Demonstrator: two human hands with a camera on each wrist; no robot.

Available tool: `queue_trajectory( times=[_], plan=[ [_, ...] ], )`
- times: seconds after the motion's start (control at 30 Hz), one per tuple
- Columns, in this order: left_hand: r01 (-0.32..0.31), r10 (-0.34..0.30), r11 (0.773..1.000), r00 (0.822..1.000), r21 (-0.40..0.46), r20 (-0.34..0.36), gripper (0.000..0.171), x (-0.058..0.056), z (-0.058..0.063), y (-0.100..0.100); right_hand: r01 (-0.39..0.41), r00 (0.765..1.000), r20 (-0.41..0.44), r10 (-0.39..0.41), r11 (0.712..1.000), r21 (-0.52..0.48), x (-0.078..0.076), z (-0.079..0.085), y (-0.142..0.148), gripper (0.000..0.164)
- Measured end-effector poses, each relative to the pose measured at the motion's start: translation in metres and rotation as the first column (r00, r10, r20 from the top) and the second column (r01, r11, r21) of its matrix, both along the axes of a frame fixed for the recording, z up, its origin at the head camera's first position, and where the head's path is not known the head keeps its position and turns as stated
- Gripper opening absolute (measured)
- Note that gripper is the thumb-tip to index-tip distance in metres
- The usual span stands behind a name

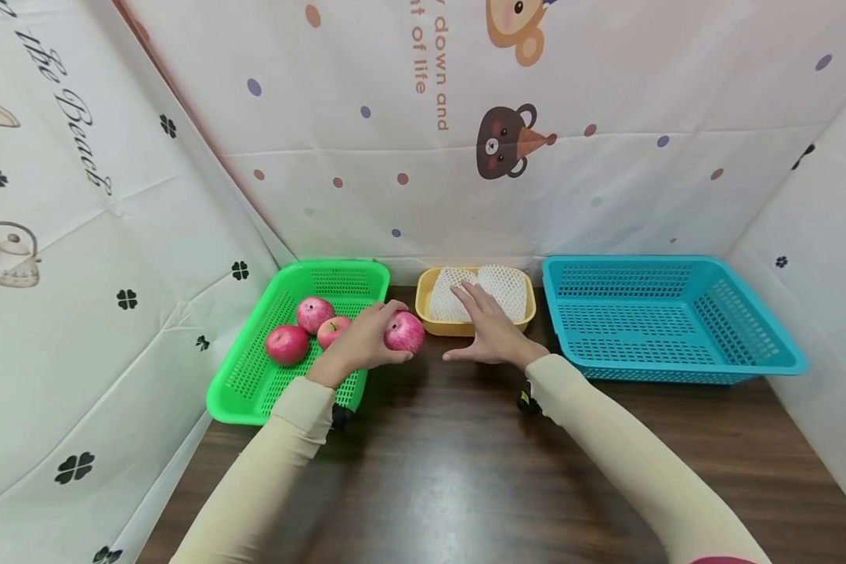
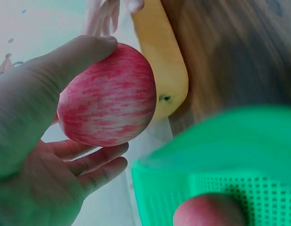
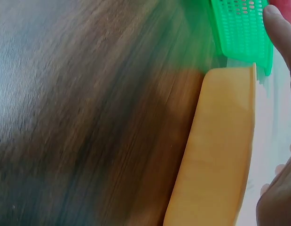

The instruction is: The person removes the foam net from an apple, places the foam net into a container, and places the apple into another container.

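Note:
My left hand [image 1: 363, 338] grips a red-streaked apple [image 1: 405, 334] between thumb and fingers, just right of the green basket [image 1: 237, 411]. In the left wrist view the thumb presses on one side of the apple [image 2: 107, 99], with fingers spread behind and below it. My right hand [image 1: 495, 327] holds nothing; its fingers and thumb are spread apart, overlapping the small yellow basket [image 1: 446, 329] in the head view. White foam nets [image 1: 505, 286] lie inside that yellow basket. Three more apples [image 1: 287, 345] sit in the green basket.
A large blue basket [image 1: 684, 368] stands on the right of the brown wooden table [image 1: 423, 470]. Printed white cloth [image 1: 324, 102] hangs behind the baskets and at both sides. The yellow basket stands between the green and blue ones.

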State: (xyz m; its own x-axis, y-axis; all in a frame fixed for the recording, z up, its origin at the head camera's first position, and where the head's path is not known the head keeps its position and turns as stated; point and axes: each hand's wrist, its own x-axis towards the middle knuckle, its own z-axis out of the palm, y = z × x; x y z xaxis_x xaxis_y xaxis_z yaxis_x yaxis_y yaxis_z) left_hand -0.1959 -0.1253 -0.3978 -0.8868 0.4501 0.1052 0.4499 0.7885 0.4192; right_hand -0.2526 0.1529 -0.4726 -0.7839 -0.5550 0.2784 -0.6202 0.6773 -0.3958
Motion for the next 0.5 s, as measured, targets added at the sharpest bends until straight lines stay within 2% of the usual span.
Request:
queue_trajectory(
  times=[0.3,0.5],
  plan=[
    [-0.021,0.022,1.0,0.998,0.019,-0.051,0.074,-0.008,0.013,-0.026,-0.051,0.998,-0.043,0.049,0.998,-0.038,0.005,0.003,-0.015,0.129],
    [-0.054,0.056,0.998,0.996,0.031,-0.074,0.075,-0.013,0.022,-0.046,-0.068,0.997,-0.03,0.067,0.997,-0.046,0.009,0.004,-0.026,0.129]
  ],
)
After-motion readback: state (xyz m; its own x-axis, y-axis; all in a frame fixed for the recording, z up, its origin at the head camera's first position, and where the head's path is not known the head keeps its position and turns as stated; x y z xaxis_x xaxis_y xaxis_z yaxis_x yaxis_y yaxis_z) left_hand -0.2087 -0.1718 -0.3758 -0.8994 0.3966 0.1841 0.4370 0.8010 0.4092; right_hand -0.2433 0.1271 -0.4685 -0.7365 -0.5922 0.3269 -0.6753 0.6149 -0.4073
